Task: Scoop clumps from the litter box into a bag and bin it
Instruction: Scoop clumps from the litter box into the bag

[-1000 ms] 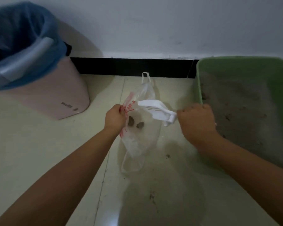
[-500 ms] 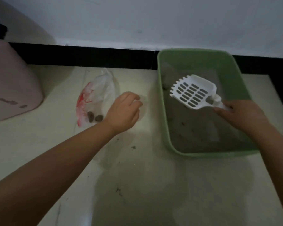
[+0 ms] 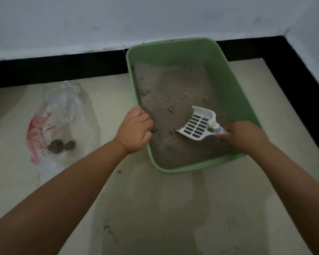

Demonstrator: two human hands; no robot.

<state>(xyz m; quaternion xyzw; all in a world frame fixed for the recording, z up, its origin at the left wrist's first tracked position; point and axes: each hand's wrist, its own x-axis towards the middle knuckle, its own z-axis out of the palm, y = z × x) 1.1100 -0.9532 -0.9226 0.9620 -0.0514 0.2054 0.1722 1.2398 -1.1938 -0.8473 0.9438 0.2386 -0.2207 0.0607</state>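
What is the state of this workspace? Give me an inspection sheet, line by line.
Surface: pale tiled floor, dark specks scattered on it.
Job's things: green litter box holds grey litter; white scoop in the litter; clear bag lies flat left of the box, two clumps inside.
Clutter: nothing seen.
Hands: left hand grips the box's left rim; right hand holds the scoop's handle.
Cables: nothing seen.
Surroundings: white wall, black skirting, room corner at right.

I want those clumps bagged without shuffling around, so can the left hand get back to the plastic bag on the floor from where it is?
Probably yes. The left hand grips the litter box rim; the plastic bag lies on bare floor beside it, nothing between.
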